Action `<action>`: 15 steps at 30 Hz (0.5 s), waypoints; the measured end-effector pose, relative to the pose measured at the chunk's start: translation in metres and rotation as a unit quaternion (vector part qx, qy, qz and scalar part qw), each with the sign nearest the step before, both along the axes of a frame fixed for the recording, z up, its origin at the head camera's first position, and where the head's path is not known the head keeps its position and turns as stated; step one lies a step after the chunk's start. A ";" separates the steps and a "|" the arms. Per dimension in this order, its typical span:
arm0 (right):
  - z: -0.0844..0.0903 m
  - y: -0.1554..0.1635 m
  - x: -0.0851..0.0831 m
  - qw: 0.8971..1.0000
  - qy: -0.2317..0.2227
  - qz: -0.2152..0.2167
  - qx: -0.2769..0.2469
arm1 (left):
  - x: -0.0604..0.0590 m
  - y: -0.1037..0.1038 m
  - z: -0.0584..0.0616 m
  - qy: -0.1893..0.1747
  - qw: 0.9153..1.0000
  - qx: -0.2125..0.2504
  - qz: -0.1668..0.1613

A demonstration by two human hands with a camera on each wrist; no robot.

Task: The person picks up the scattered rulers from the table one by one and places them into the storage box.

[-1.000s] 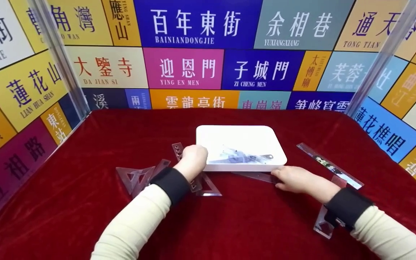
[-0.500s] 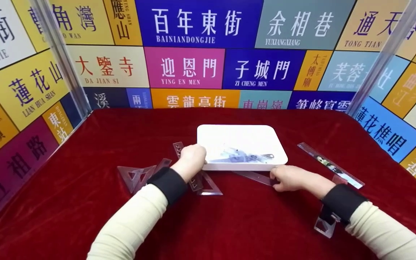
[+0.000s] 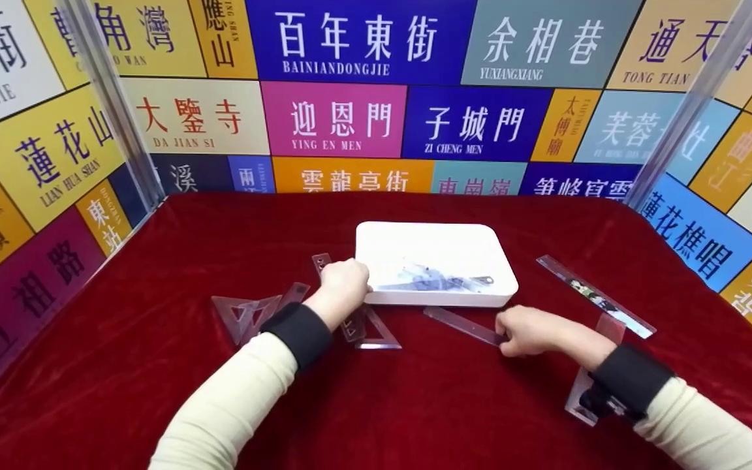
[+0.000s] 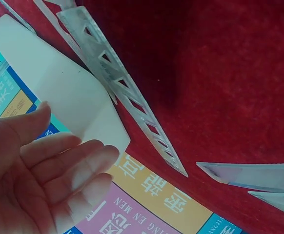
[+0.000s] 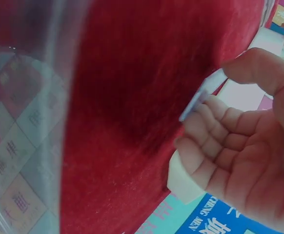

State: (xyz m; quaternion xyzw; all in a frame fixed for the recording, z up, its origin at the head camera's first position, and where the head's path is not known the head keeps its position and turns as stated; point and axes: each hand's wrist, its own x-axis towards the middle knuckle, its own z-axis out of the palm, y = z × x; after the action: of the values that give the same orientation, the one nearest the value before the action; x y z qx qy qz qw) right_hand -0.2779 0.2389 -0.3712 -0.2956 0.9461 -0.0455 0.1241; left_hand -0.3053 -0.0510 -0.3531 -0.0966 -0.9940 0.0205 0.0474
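Note:
A white tray sits mid-table on the red cloth and holds several clear rulers. My left hand rests at the tray's near left corner, fingers straight and relaxed, holding nothing. My right hand pinches the near end of a clear straight ruler that lies just in front of the tray. In the right wrist view the ruler sits between thumb and curled fingers.
A clear stencil ruler and set squares lie left of my left hand, with another triangle under its wrist. A long ruler lies at the right. A clear piece sits by my right wrist. Printed panels wall the table.
My right hand has drawn back toward me with the straight ruler, pulling it away from the tray's front edge. The left hand has barely moved.

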 end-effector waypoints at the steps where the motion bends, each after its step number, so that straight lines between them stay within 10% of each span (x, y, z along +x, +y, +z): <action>1: 0.001 0.001 0.003 1.000 -0.004 -0.004 0.003 | 0.000 0.000 0.000 0.002 1.000 0.001 0.000; 11: 0.003 0.016 0.027 0.997 0.066 0.030 0.005 | 0.014 -0.006 -0.002 0.027 1.000 0.005 -0.003; 15: 0.011 0.021 0.036 0.993 0.110 0.052 -0.007 | 0.028 -0.015 -0.006 -0.026 1.000 0.006 0.001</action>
State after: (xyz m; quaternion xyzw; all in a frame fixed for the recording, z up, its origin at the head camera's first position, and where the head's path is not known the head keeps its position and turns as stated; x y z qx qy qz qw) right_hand -0.2420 0.2600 -0.3600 -0.3483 0.9371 -0.0126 0.0191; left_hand -0.2774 -0.0661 -0.3594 -0.0961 -0.9951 0.0122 0.0218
